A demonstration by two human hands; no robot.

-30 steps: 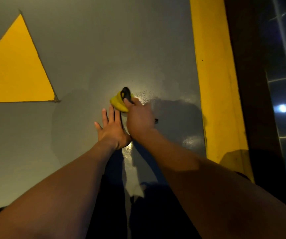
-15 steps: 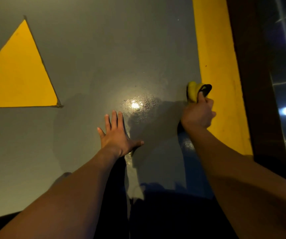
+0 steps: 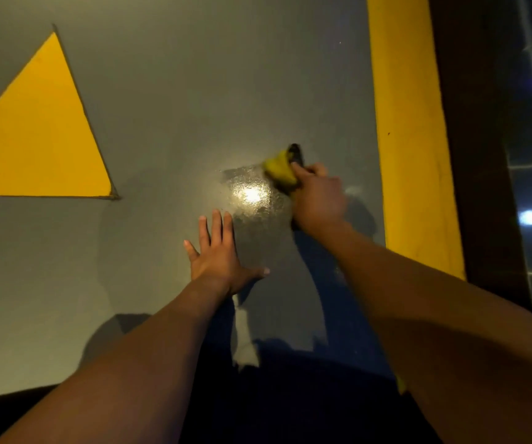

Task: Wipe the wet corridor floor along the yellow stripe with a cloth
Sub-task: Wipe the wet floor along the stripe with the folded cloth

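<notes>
Nearest, the left hand (image 3: 218, 256) lies flat on the grey floor (image 3: 168, 100), fingers straight and spread, its grip released; just beyond it a wet patch (image 3: 252, 195) glares with reflected light; at the patch's far right edge the right hand (image 3: 317, 198) presses a yellow cloth (image 3: 280, 169) to the floor, grip clenched around it; the yellow stripe (image 3: 409, 139) runs near to far on the right, apart from the cloth; a yellow triangle (image 3: 38, 133) lies far left.
</notes>
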